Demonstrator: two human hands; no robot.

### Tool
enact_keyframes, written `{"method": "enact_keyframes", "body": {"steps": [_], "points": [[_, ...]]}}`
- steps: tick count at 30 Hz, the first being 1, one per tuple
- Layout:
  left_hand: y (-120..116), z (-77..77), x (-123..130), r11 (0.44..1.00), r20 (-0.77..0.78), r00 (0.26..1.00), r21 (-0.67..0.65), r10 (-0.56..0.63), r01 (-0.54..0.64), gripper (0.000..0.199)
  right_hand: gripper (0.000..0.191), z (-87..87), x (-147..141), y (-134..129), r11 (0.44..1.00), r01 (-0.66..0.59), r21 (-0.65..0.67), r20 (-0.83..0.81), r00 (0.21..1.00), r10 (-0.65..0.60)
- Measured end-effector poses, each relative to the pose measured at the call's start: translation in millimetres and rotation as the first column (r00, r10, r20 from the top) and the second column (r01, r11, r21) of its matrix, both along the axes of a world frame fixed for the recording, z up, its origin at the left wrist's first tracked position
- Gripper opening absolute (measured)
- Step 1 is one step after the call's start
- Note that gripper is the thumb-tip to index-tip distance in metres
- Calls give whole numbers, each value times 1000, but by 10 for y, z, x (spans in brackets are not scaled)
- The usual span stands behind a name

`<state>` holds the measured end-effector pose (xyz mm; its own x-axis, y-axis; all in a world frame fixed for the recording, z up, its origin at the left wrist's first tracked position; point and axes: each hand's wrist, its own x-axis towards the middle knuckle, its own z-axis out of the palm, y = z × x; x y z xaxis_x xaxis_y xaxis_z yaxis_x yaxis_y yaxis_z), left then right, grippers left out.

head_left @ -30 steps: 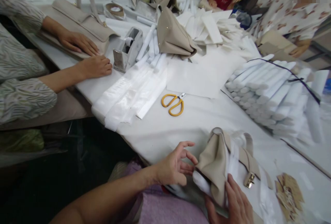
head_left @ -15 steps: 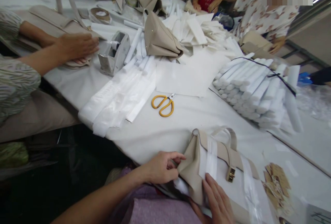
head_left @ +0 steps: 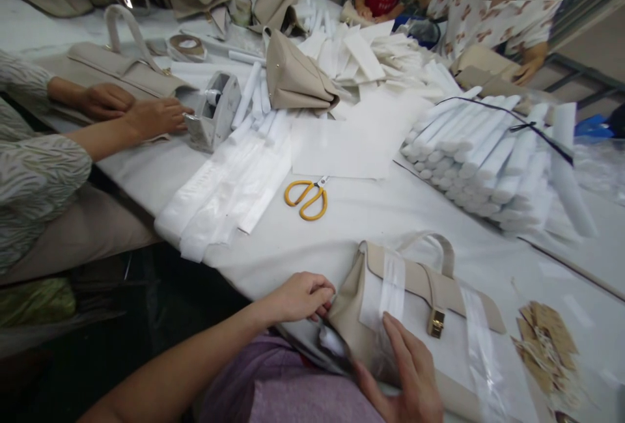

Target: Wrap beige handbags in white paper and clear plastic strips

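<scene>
A beige handbag lies at the table's front edge, its flap, handle and gold clasp showing. White sheeting covers its front, and clear strips wrap over it. My right hand grips the bag's lower left part, fingers on the front and thumb at the side. Beside the bag's left end, my left hand is closed with fingers curled together; anything between them is hidden. Just below it, a white bit shows by the bag's side. Yellow-handled scissors lie farther back on the table.
Clear plastic strips and a tape dispenser lie to the left, near a co-worker's hands. A tied bundle of white rolls is at right, brown tags before it. Another beige bag stands farther back.
My left hand's fingers have drawn together and moved slightly up, off the bag's side panel. My right hand stays on the bag. The co-worker's hand has moved down towards the dispenser.
</scene>
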<state>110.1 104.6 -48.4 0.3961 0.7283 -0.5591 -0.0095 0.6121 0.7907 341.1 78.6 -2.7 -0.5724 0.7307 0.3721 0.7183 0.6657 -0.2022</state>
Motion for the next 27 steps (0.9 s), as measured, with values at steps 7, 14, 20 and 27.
{"method": "enact_keyframes", "body": {"steps": [7, 14, 20, 27], "points": [[62, 57, -42, 999, -32, 998, 23, -49, 49, 30, 61, 132, -190, 216, 978, -129, -166, 80, 986, 143], [225, 116, -91, 981, -156, 976, 98, -153, 170, 33, 42, 38, -206, 304, 974, -202, -101, 145, 966, 216], [428, 278, -119, 884, -302, 857, 84, -417, 460, 23, 37, -26, -163, 209, 976, -213, -51, 69, 974, 216], [698, 313, -26, 712, -156, 696, -81, -701, 698, 14, 40, -49, -125, 193, 979, -204, -29, 53, 977, 205]]}}
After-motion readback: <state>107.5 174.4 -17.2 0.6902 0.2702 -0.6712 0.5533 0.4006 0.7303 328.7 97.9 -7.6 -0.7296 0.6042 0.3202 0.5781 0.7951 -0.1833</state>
